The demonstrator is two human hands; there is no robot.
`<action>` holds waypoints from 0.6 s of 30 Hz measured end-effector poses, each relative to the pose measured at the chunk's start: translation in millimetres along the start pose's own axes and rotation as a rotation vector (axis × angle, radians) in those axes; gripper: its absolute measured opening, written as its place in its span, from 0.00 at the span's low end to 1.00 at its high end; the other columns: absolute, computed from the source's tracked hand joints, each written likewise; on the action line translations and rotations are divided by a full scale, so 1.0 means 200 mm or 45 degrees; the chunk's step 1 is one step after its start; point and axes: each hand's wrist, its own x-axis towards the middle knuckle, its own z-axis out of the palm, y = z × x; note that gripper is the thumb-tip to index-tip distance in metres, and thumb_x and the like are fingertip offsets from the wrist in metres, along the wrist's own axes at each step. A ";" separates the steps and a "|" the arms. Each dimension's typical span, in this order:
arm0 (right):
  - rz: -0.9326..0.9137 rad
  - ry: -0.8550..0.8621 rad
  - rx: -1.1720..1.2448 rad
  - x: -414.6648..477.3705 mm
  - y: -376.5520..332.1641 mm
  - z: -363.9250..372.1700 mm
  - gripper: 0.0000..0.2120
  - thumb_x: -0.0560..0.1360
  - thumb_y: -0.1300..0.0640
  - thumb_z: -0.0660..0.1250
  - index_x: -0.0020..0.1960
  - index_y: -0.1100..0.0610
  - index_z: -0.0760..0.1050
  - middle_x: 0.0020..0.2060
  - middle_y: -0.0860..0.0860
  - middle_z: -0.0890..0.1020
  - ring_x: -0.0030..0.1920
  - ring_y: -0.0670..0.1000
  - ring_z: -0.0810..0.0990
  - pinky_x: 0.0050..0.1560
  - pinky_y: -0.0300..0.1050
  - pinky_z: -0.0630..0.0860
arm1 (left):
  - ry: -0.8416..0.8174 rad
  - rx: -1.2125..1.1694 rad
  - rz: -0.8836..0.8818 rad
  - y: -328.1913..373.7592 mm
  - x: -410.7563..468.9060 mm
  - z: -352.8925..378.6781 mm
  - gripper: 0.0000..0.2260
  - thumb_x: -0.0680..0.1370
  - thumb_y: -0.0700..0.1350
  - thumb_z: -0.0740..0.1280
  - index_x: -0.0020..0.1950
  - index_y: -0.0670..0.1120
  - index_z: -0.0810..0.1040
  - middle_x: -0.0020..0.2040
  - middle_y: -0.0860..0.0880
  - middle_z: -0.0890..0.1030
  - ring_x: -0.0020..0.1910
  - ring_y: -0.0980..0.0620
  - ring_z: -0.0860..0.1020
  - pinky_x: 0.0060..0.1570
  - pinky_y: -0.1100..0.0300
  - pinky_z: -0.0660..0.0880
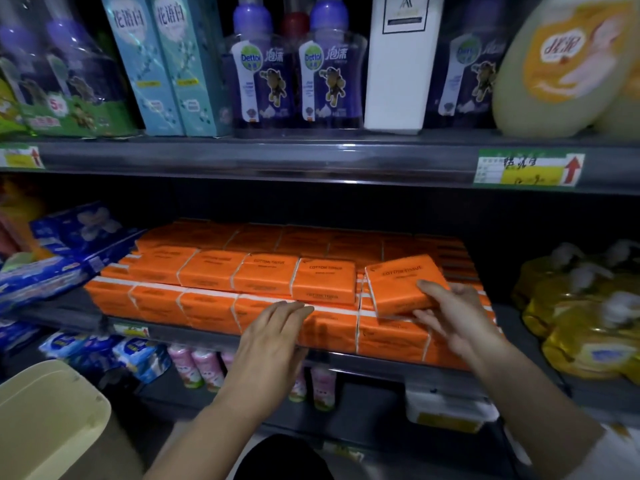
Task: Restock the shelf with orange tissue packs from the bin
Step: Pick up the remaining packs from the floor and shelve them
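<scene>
The right hand [453, 317] pinches the near end of an orange tissue pack [401, 282], held tilted at the right end of the top row on the shelf [214, 336]. The left hand [273, 337] lies flat, fingers straight, on the stacked packs [266, 271]. The pack looks light and soft, probably with a slick wrapper. It is best gripped across its short end, thumb beneath.

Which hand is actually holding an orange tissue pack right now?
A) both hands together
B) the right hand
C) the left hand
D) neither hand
B: the right hand pinches the tilted orange tissue pack between fingers and thumb, while the left hand rests flat on the stacked packs.
</scene>
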 end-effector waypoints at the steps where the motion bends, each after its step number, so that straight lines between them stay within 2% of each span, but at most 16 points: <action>1: -0.007 0.038 -0.032 0.03 0.02 0.00 0.25 0.71 0.58 0.72 0.63 0.61 0.65 0.53 0.60 0.78 0.46 0.54 0.81 0.34 0.41 0.81 | -0.023 0.014 -0.013 0.00 0.01 0.02 0.31 0.66 0.42 0.76 0.66 0.49 0.69 0.62 0.52 0.75 0.62 0.52 0.68 0.54 0.53 0.75; 3: -0.043 0.074 -0.197 0.05 0.07 0.01 0.25 0.71 0.53 0.73 0.61 0.62 0.66 0.55 0.60 0.76 0.48 0.55 0.81 0.37 0.42 0.80 | -0.064 0.033 -0.030 0.01 0.03 0.04 0.29 0.68 0.44 0.75 0.67 0.48 0.70 0.62 0.51 0.75 0.62 0.50 0.72 0.54 0.52 0.76; 4: -0.099 0.087 -0.380 0.04 0.09 0.01 0.26 0.69 0.50 0.73 0.59 0.61 0.67 0.57 0.59 0.74 0.50 0.56 0.80 0.41 0.43 0.79 | -0.080 0.039 -0.037 0.01 0.05 0.05 0.27 0.70 0.45 0.73 0.67 0.47 0.70 0.63 0.50 0.75 0.63 0.48 0.72 0.55 0.51 0.75; 6: -0.296 0.157 -0.882 0.03 0.09 -0.01 0.28 0.67 0.46 0.74 0.58 0.58 0.68 0.59 0.55 0.68 0.56 0.55 0.74 0.51 0.45 0.73 | -0.117 0.032 -0.064 0.02 0.10 0.07 0.26 0.74 0.45 0.69 0.71 0.46 0.67 0.68 0.49 0.71 0.67 0.47 0.69 0.62 0.51 0.70; 8: -0.564 0.213 -1.213 0.02 0.08 -0.05 0.29 0.67 0.47 0.75 0.62 0.57 0.69 0.61 0.55 0.65 0.63 0.56 0.68 0.59 0.46 0.68 | -0.166 0.019 -0.090 0.03 0.16 0.07 0.25 0.78 0.46 0.64 0.74 0.46 0.62 0.72 0.49 0.66 0.71 0.49 0.63 0.68 0.53 0.65; 10: -0.741 0.093 -1.319 0.03 0.07 -0.07 0.31 0.67 0.48 0.75 0.66 0.55 0.69 0.63 0.54 0.66 0.67 0.55 0.64 0.65 0.48 0.64 | -0.203 0.040 -0.106 0.04 0.22 0.09 0.26 0.79 0.47 0.61 0.76 0.46 0.57 0.75 0.50 0.61 0.73 0.50 0.59 0.71 0.56 0.59; 13: -0.821 -0.199 -1.400 0.06 0.06 -0.06 0.30 0.67 0.48 0.75 0.66 0.53 0.71 0.65 0.49 0.66 0.68 0.51 0.63 0.69 0.48 0.63 | -0.292 0.052 -0.163 0.05 0.29 0.12 0.27 0.80 0.48 0.59 0.76 0.47 0.53 0.77 0.50 0.56 0.74 0.51 0.54 0.72 0.56 0.56; 16: -0.929 -0.244 -1.605 0.08 0.09 -0.03 0.25 0.70 0.49 0.72 0.65 0.51 0.73 0.64 0.46 0.70 0.66 0.48 0.65 0.67 0.42 0.61 | -0.384 0.117 -0.201 0.06 0.33 0.15 0.28 0.80 0.46 0.59 0.77 0.47 0.50 0.78 0.51 0.51 0.75 0.50 0.52 0.72 0.52 0.55; 18: -0.969 -0.208 -1.617 0.10 0.09 -0.02 0.23 0.72 0.50 0.70 0.66 0.52 0.72 0.63 0.47 0.72 0.65 0.47 0.67 0.65 0.39 0.61 | -0.419 0.163 -0.211 0.06 0.35 0.16 0.31 0.77 0.40 0.60 0.77 0.48 0.48 0.78 0.51 0.49 0.75 0.50 0.51 0.73 0.51 0.55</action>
